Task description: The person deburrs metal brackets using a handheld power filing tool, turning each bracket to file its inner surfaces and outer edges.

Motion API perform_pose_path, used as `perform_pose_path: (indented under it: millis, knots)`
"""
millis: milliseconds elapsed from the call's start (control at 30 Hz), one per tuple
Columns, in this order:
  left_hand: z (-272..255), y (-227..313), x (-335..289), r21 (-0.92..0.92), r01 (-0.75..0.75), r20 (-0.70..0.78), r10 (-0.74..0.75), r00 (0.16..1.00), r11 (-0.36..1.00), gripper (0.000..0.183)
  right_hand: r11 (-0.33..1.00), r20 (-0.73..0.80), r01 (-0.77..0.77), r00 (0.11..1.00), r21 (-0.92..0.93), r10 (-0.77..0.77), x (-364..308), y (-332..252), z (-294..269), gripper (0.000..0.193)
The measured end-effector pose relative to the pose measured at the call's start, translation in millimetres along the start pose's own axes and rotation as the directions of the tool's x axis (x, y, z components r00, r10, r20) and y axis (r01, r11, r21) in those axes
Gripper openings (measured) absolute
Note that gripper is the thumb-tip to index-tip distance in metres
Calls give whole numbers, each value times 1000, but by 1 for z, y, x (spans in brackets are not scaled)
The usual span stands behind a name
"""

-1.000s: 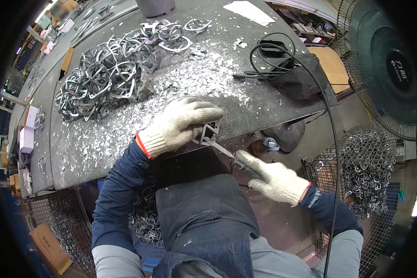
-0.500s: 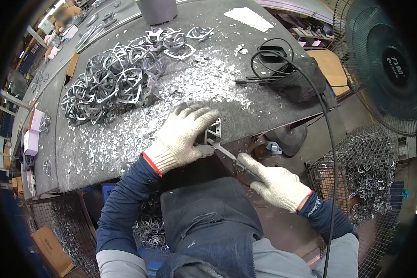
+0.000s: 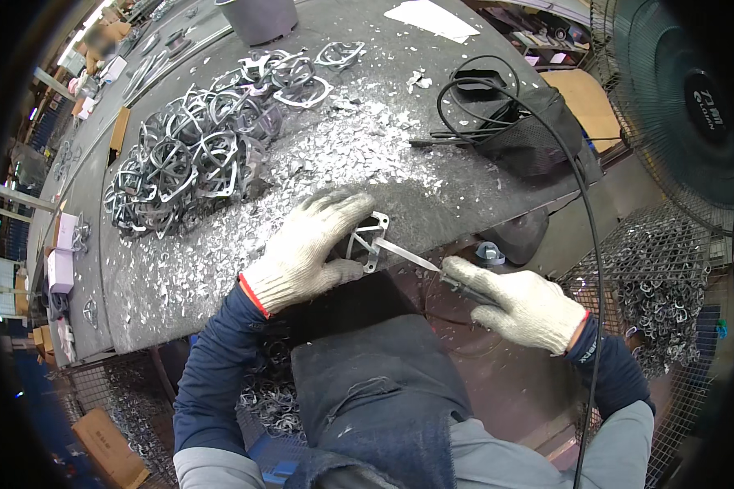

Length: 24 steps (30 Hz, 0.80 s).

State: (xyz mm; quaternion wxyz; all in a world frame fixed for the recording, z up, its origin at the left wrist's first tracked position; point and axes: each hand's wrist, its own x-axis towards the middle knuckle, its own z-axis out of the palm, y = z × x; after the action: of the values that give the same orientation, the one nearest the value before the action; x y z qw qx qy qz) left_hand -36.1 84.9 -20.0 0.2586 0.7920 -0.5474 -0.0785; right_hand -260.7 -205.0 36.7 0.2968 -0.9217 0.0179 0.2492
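Cardboard box (image 3: 110,444): low, beyond the left front corner of the workbench (image 3: 465,191).
Frame pile (image 3: 183,151): on the left half of the workbench, heaped and tangled, grey metal, many pieces.
Bucket (image 3: 261,20): grey, at the far side of the workbench.
Loose frames (image 3: 273,407): a second lot, below the near edge of the workbench.
Left hand (image 3: 310,248): white knit glove, at the near edge of the workbench; fingers over the top, thumb below, closed round one piece.
Flakes (image 3: 351,130): silvery bits, thick across the middle of the workbench.
Metal frame (image 3: 372,255): in the left hand, at the workbench's near edge; resting there or held just above, cannot tell.
Flat metal tool (image 3: 408,254): slim blade, far end at the frame; handle end off the workbench's near edge.
Right hand (image 3: 518,306): gloved, off the near edge of the workbench; narrow grip, wrapped round the tool's handle.
Mesh pouch (image 3: 530,134): dark, on the right end of the workbench.
Basket frames (image 3: 656,301): many, in wire mesh, right of the workbench.
Progress: held piece seems mid-work, tool not set aside. Pile remains; which pieces are finished, cannot tell.
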Motion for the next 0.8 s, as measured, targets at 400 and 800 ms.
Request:
perform_pose_path:
  millis: [400, 800]
  knots:
    - [0, -1, 2, -16, 17, 60, -16, 998, 1000, 103, 915, -42, 38, 997, -401, -60, 22, 0, 5, 73]
    - [33, 10, -18, 118, 92, -148, -74, 986, 989, 102, 943, -167, 120, 970, -312, -179, 12, -3, 13, 81]
